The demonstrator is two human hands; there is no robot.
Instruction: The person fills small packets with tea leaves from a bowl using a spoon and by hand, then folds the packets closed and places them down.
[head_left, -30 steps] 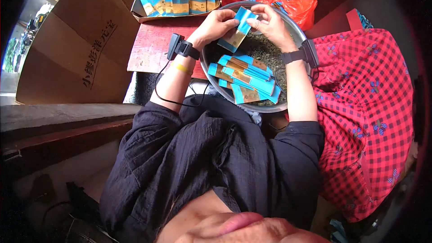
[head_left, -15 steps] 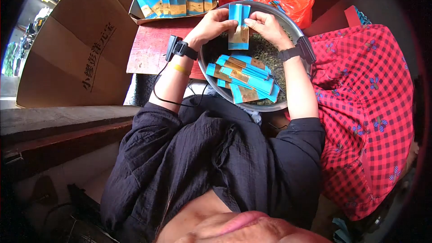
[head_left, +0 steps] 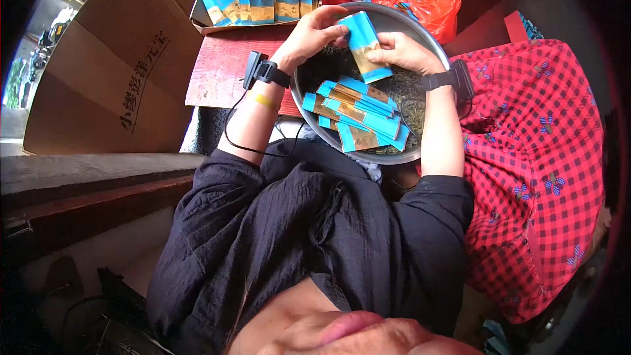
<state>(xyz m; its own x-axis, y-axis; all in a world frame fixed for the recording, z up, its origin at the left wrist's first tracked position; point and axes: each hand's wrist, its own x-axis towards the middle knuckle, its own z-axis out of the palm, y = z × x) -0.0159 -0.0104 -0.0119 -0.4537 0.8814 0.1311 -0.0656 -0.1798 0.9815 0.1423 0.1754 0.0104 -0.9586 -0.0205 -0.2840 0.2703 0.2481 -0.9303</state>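
Note:
Between my two hands is a blue and gold paper packet (head_left: 365, 47), tilted over a round metal basin (head_left: 420, 26). My left hand (head_left: 318, 36) pinches its upper left edge with thumb and fingers. My right hand (head_left: 402, 52) grips the lower right side, its thumb on the gold part. Below them in the basin, several folded blue and gold packets (head_left: 361, 115) lie in a loose pile on dark green, dried leaf-like material (head_left: 409, 89).
Behind the basin, a cardboard tray (head_left: 227, 27) holds many upright packets, beside a red plastic bag (head_left: 437, 10) with darker packets. A red board (head_left: 220, 69), a large carton (head_left: 98, 72) and red checked cloth (head_left: 526, 158) flank the basin.
The held packet went from slanted to upright, then tilted the other way. My right hand has slid down to its lower right side; my left hand stays near the upper left.

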